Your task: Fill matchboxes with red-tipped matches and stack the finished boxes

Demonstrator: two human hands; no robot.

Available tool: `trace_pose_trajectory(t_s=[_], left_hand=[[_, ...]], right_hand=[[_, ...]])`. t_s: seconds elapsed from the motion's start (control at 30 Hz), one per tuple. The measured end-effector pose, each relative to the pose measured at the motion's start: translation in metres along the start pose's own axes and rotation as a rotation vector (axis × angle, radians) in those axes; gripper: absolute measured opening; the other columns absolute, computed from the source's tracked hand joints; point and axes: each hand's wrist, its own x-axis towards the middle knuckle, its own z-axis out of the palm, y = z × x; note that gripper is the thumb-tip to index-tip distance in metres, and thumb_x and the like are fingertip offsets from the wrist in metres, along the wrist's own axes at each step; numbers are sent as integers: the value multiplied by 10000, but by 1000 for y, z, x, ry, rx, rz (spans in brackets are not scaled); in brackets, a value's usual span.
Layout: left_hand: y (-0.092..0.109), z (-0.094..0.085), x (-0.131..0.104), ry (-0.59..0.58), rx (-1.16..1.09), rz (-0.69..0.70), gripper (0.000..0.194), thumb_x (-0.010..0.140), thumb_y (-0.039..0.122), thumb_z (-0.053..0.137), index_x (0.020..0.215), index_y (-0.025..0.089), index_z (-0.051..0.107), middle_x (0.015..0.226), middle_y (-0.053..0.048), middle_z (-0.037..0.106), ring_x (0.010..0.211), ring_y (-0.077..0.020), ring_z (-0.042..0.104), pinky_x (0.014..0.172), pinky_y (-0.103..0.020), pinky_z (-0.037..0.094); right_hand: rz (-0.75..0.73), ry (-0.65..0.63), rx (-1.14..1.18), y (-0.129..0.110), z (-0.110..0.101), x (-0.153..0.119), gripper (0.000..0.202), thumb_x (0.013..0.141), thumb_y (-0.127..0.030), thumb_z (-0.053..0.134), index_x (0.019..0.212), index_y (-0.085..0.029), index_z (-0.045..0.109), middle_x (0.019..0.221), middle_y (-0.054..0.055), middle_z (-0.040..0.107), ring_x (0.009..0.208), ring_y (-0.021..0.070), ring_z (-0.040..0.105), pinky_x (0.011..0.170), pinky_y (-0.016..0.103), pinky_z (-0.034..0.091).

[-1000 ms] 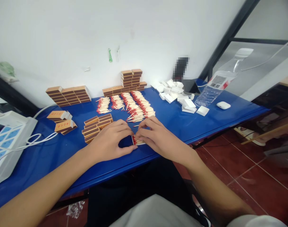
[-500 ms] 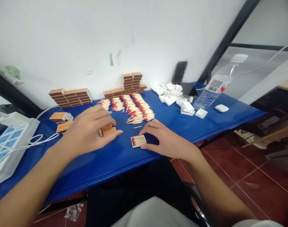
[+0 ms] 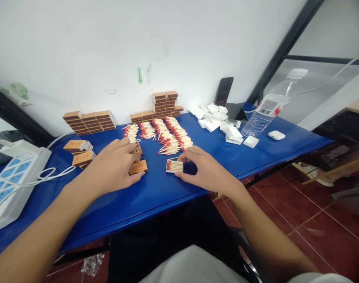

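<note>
My left hand [image 3: 114, 167] is closed around an orange matchbox sleeve [image 3: 138, 168], thumb at its near side and fingers over the far side. Just behind it, partly hidden by the fingers, are more orange sleeves [image 3: 138, 149]. My right hand [image 3: 198, 167] pinches a white matchbox tray [image 3: 174, 171] between thumb and fingers. Red-headed matches [image 3: 175, 166] lie side by side in this tray, heads to the left. A small gap of blue table separates the tray from the sleeve. A single loose match [image 3: 172, 158] lies just behind the tray.
Heaps of loose matches [image 3: 167, 135] lie behind my hands. Stacked matchboxes [image 3: 91, 122] line the wall, with more orange boxes [image 3: 82, 158] near a power strip [image 3: 17, 184]. White trays [image 3: 211, 118], a phone [image 3: 224, 91], a plastic bottle [image 3: 264, 110] and a white earbud case [image 3: 276, 135] stand right.
My left hand has drawn an orange sleeve nearer, so it shows clearly at the fingertips. My right hand has lifted or shifted the match-filled tray slightly back and to the right.
</note>
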Motion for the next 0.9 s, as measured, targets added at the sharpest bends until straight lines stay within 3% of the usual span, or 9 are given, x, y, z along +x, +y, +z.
trace_pose_trajectory(t_s=[0.17,0.27,0.5,0.9], left_hand=[[10,6,4,69,-205,50,328,963,496,665,951,185,766,994,-85,730,982,-272,665,924,-448,521],[16,14,5,116,-285,5,339,956,512,709,1066,193,748,1023,-81,753,983,-272,697,865,-408,543],[14,30,4,207,-264,-21,406,917,550,797,1174,237,771,955,-52,812,847,-260,764,745,-336,544],[13,33,4,337,-247,77,389,967,505,777,1195,190,769,982,-79,819,863,-257,780,764,-331,569]], right_hand=[[-5,23,-6,-4,2,1,183,936,-310,796,1040,-229,668,1107,69,724,1066,267,659,942,412,525],[-9,45,-4,-7,3,1,206,937,-333,795,1041,-225,654,1077,66,725,1027,260,672,911,402,525],[-7,104,-7,-9,1,-1,201,934,-336,792,1046,-231,663,1023,59,718,945,247,672,814,368,508],[-33,150,2,-11,-1,-2,230,934,-355,820,1065,-220,688,1008,59,719,926,241,671,824,367,514]])
